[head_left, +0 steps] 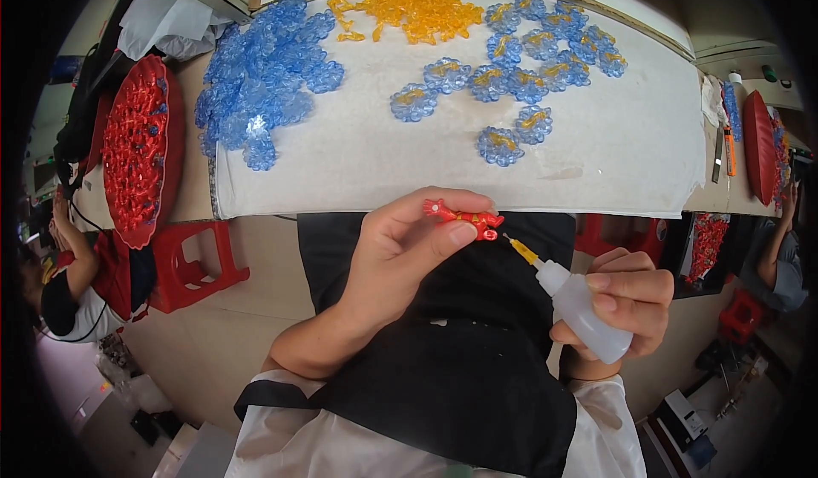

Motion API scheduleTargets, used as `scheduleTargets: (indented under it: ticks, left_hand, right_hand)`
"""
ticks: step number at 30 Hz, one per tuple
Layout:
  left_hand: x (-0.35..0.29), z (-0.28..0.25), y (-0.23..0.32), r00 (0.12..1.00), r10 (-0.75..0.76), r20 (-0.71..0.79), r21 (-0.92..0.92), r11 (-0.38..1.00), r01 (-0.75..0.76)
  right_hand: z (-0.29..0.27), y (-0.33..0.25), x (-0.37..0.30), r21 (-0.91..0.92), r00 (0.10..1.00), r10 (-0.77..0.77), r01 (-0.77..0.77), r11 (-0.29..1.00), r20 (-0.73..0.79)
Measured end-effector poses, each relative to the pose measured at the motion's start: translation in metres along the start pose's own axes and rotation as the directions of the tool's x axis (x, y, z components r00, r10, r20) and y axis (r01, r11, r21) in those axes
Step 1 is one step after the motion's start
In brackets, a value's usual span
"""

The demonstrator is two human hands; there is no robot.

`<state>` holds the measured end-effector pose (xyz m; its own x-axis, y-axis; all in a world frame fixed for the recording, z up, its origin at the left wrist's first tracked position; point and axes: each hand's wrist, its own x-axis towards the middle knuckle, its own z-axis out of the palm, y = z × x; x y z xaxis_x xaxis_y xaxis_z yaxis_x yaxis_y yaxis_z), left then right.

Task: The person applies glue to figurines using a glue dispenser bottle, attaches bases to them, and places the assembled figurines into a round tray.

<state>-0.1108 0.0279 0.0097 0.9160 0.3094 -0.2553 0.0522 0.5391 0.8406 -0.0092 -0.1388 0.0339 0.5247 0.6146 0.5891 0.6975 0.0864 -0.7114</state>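
Note:
Between thumb and fingers, my left hand point(400, 244) pinches a small red figurine point(464, 220) with yellow details, held on its side just off the table's near edge. My right hand point(630, 295) is wrapped round a translucent white squeeze bottle point(588, 316). The bottle has a yellow nozzle point(524, 250) with a thin metal tip, which points up and left at the figurine. A small gap shows between tip and figurine. On the table beyond lie blue flower-shaped clear pieces point(498, 146) with yellow parts on them.
A heap of plain blue pieces point(264, 77) lies at the left, and a yellow pile point(417, 9) at the back. A red tray of red figurines point(136, 150) stands far left. Right are an orange pen-like tool point(730, 150) and a red tray point(757, 150). People sit at both sides.

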Motion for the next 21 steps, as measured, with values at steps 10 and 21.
scheduleTargets:
  ticks: [10, 21]
  left_hand:
    - [0.0005, 0.0004, -0.0014, 0.996, -0.083, -0.018, -0.125, 0.989, 0.080]
    - [0.0012, -0.0011, -0.0060, 0.979, -0.202, 0.028, -0.355, 0.914, 0.199]
  right_hand:
    - [-0.0003, 0.0044, 0.0010, -0.004, 0.998, -0.024, 0.024, 1.000, 0.058]
    - [0.0025, 0.0059, 0.0013, -0.020, 0.996, -0.058, 0.060, 0.998, 0.071]
